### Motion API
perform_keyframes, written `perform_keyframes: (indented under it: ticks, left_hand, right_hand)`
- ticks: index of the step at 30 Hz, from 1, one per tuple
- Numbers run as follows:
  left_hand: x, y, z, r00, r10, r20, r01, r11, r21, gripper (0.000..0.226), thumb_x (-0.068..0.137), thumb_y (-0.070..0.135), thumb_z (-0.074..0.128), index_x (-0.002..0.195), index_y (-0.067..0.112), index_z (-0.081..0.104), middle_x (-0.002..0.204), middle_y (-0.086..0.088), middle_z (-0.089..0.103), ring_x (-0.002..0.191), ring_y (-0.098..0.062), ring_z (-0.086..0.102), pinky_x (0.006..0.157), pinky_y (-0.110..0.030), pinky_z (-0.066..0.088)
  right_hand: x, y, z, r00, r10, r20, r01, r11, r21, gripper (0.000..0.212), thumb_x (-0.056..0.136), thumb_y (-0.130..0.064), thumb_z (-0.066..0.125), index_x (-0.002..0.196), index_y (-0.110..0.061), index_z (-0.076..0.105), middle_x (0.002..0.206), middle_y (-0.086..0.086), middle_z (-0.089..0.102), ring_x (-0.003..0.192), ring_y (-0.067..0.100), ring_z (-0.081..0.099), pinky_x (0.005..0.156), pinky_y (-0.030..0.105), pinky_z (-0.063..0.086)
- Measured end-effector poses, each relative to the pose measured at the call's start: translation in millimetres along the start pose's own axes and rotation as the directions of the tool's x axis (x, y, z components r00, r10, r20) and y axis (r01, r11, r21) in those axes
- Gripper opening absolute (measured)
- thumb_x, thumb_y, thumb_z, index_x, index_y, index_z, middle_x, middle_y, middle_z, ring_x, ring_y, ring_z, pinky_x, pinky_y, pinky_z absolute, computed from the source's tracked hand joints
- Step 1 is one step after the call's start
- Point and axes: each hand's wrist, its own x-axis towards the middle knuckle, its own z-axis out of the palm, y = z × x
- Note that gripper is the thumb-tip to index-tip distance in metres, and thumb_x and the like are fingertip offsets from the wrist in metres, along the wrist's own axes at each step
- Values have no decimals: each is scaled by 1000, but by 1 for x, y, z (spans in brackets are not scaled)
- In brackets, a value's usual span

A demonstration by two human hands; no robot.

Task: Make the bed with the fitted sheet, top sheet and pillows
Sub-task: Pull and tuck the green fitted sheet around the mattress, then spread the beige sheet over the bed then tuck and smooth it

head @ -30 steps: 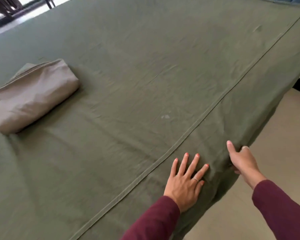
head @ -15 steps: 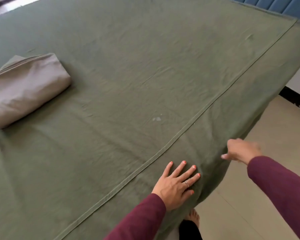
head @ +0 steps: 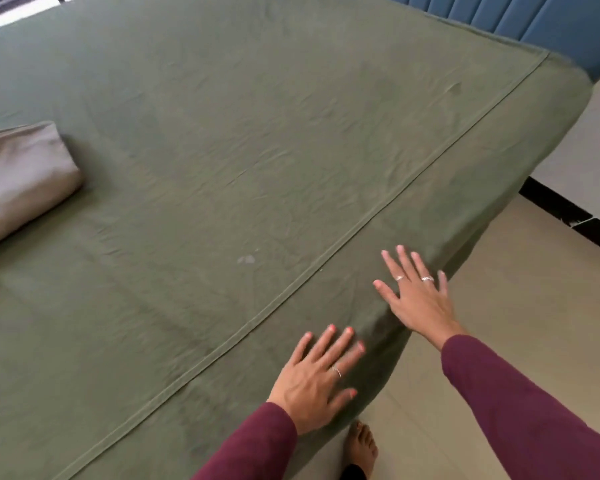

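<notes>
Head view: the green fitted sheet (head: pixel 257 150) is stretched over the whole mattress, its stitched seam (head: pixel 326 261) running from 7 o'clock up to 1 o'clock just inside the bed's side edge. That seam likely marks the mattress edge, which would explain why both hands work beside it, smoothing the drop flat.

A folded beige sheet (head: pixel 21 178), probably the top sheet, waits at 9 o'clock, well apart from the hands. No pillows show.

The left hand (head: pixel 319 375), at 6 o'clock, lies flat on the fitted sheet with fingers spread, gripping nothing. The right hand (head: pixel 416 292), toward 4 o'clock, is likewise splayed, palm down on the cloth at the bed's edge. The blue padded headboard (head: pixel 534 19) sits at 1 o'clock.
</notes>
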Motion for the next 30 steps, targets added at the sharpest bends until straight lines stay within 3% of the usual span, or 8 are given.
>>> perform_keyframes:
  ticks: [2, 3, 7, 9, 11, 15, 22, 30]
  left_hand:
    - [16, 5, -9, 983, 179, 29, -181, 980, 77, 63, 87, 58, 37, 146, 37, 30, 153, 6, 31, 139, -17, 33, 111, -46, 33]
    - [28, 7, -14, 984, 179, 10, -179, 978, 106, 63, 87, 57, 36, 147, 36, 28, 153, 7, 31, 139, -16, 33, 109, -47, 32]
    - [70, 21, -46, 990, -137, -19, 136, 989, -55, 64, 92, 51, 35, 151, 32, 18, 157, 5, 13, 144, -18, 21, 114, -47, 23]
    - [85, 18, -58, 971, -145, 192, 176, 972, -154, 67, 96, 53, 33, 152, 31, 3, 158, 7, -7, 147, -17, 0, 119, -43, 7]
    - [89, 15, -79, 936, -151, 317, 215, 960, -178, 66, 97, 53, 32, 153, 29, 5, 160, 6, -4, 147, -16, 0, 119, -43, 5]
    - [74, -8, -134, 912, -279, 299, 320, 942, -97, 61, 99, 48, 34, 152, 26, 15, 160, 3, 8, 147, -18, 9, 117, -43, 9]
    - [-32, -93, -188, 810, -581, 80, 586, 805, -93, 49, 99, 43, 37, 141, 20, 42, 148, 1, 39, 141, -17, 26, 113, -37, 25]
    - [-229, -168, -102, 580, -762, 289, 787, 616, 43, 51, 98, 42, 37, 144, 19, 38, 152, 1, 30, 144, -18, 14, 114, -40, 18]
  right_hand:
    - [6, 26, -10, 980, 197, 11, -197, 974, 112, 64, 95, -65, 17, 150, -42, -8, 158, -12, -18, 148, 16, -6, 115, 54, 4]
    - [9, 34, -16, 968, 251, 15, -250, 958, 138, 66, 95, -64, 17, 151, -39, -6, 159, -8, -17, 148, 20, -3, 116, 55, 8]
    - [21, 57, -30, 999, 39, -35, -42, 997, -69, 63, 97, -57, 22, 152, -36, -1, 161, -8, -7, 148, 17, 4, 116, 48, 20]
    - [32, 53, -45, 997, 36, 75, -29, 995, -94, 63, 98, -54, 28, 153, -32, 7, 161, -8, 2, 148, 17, 9, 113, 44, 27]
    - [39, 34, -69, 980, 116, 163, -91, 984, -156, 60, 97, -51, 36, 150, -24, 24, 157, 0, 22, 142, 22, 27, 106, 41, 33]
    - [33, -13, -110, 967, 72, 244, -18, 976, -216, 41, 98, -44, 40, 129, -22, 53, 134, 3, 54, 125, 23, 48, 95, 36, 35]
    - [12, -129, -118, 946, -246, 209, 289, 934, -209, 33, 98, -37, 42, 122, -19, 55, 129, 5, 58, 122, 25, 53, 97, 36, 41]
    - [-35, -259, -58, 833, -423, 357, 531, 792, -299, 35, 98, -40, 41, 124, -20, 54, 131, 3, 58, 124, 23, 52, 98, 34, 39]
